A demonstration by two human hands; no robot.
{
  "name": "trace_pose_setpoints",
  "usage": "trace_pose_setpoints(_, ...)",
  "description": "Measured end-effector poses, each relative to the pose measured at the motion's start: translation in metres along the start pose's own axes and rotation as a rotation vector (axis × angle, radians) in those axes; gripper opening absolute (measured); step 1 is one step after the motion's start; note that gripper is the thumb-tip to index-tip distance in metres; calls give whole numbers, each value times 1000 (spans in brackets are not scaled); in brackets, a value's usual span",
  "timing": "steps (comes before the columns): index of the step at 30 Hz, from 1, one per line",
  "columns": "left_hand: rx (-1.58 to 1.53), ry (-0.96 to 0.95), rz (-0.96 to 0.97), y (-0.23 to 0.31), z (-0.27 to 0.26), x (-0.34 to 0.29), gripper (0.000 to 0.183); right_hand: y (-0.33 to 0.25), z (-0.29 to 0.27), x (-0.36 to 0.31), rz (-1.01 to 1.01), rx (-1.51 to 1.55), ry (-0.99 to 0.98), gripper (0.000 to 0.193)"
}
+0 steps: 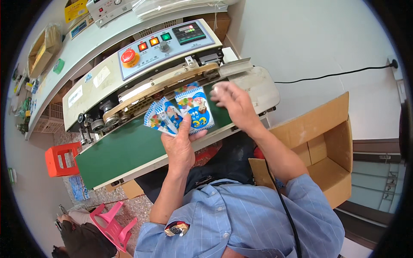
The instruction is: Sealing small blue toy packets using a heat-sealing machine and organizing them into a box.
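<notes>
My left hand [180,144] grips several small printed packets, blue and white with colourful pictures. One packet [198,112] faces up, its top edge pointing at the machine. Others fan out to the left as a bunch of packets [163,117], partly folded over one another. Right of them, my right hand [234,103] hovers above the green conveyor belt [124,157], fingers loosely bent and apart, with nothing seen in them. Behind the held packets, another packet [186,88] lies at the sealing machine's brown band [159,92], mostly hidden.
The sealing machine [97,90] carries a red stop button [128,56] and lit switches. An open cardboard box [327,155] stands at my right. At the left are a red stool [62,159], a pink stool [114,223] and another person [84,234]. A black cable [335,75] crosses the wall.
</notes>
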State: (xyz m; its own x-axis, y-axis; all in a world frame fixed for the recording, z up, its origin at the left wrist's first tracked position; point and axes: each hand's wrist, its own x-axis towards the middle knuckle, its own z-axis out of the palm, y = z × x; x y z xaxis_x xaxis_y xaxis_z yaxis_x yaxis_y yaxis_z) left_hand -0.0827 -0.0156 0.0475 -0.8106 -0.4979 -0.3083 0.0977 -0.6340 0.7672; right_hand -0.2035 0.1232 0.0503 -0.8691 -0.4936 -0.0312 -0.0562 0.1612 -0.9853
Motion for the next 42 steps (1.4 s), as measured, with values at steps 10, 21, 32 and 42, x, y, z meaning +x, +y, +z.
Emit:
trace_pose_setpoints(10,226,-159,-95,3,-3,-4,44,-7,-38,-4,344,317,108,35)
trace_pose_setpoints(21,146,-175,-134,13,-14,-7,43,6,-4,42,481,237,-136,32)
trace_pose_setpoints(32,93,-339,-199,-4,-4,-5,35,-16,6,-18,207,270,-472,34)
trace_pose_setpoints(42,217,-188,-194,-3,-9,-8,38,-6,-22,-16,303,472,-1,35)
